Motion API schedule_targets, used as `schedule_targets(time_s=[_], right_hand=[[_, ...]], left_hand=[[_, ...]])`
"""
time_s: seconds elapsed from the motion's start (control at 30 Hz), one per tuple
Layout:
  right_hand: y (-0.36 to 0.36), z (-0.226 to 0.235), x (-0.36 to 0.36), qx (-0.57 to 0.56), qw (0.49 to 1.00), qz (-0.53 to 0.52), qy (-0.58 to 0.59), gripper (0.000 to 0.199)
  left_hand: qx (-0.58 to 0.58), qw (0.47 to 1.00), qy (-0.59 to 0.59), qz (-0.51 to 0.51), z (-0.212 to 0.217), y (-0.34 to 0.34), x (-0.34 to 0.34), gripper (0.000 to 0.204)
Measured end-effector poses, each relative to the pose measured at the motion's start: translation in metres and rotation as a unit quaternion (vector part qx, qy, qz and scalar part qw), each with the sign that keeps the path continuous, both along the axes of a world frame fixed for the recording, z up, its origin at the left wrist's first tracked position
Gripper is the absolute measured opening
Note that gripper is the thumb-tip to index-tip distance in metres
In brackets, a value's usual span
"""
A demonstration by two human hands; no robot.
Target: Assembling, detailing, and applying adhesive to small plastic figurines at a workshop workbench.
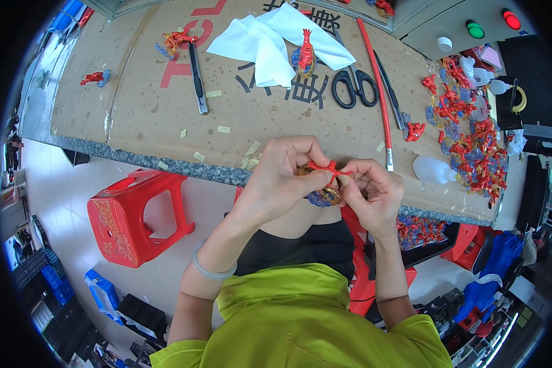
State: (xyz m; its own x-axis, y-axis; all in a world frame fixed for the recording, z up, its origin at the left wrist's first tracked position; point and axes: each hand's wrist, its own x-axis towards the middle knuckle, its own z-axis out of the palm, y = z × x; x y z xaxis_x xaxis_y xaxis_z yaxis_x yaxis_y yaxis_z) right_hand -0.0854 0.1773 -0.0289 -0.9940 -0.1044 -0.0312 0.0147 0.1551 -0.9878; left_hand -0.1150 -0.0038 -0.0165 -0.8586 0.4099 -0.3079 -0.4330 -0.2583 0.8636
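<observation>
A small red plastic figurine (332, 173) with a blue and gold base is held between my two hands, just off the table's front edge. My left hand (285, 168) pinches its red upper part from the left, thumb and finger closed. From the right, my right hand (374, 187) grips one end of the red part with thumb and fingertips. Part of the figurine is hidden behind my fingers. Beyond my hands, a similar red figurine (306, 52) with a blue and gold base rests on a white cloth (251, 46).
Black-handled scissors (354, 89), a red-handled brush (379, 80) and utility knives (197, 76) lie on the cardboard-covered table (141, 116). Many figurines (472, 147) are heaped at the right beside a white bottle (432, 170). A red stool (119, 224) stands on the floor at left.
</observation>
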Motion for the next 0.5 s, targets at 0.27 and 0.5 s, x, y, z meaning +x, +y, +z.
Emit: schedule_targets(time_s=[0.27, 0.5], right_hand=[[-0.0052, 0.0038, -0.0007, -0.028, 0.999, -0.015, -0.017, 0.008], [-0.0045, 0.0046, -0.0022, -0.032, 0.999, -0.009, -0.026, 0.008]], left_hand=[[-0.001, 1.0, -0.016, 0.003, -0.0036, -0.0006, -0.0022, 0.003], [-0.011, 1.0, -0.023, 0.006, -0.0023, -0.0004, -0.0038, 0.003]])
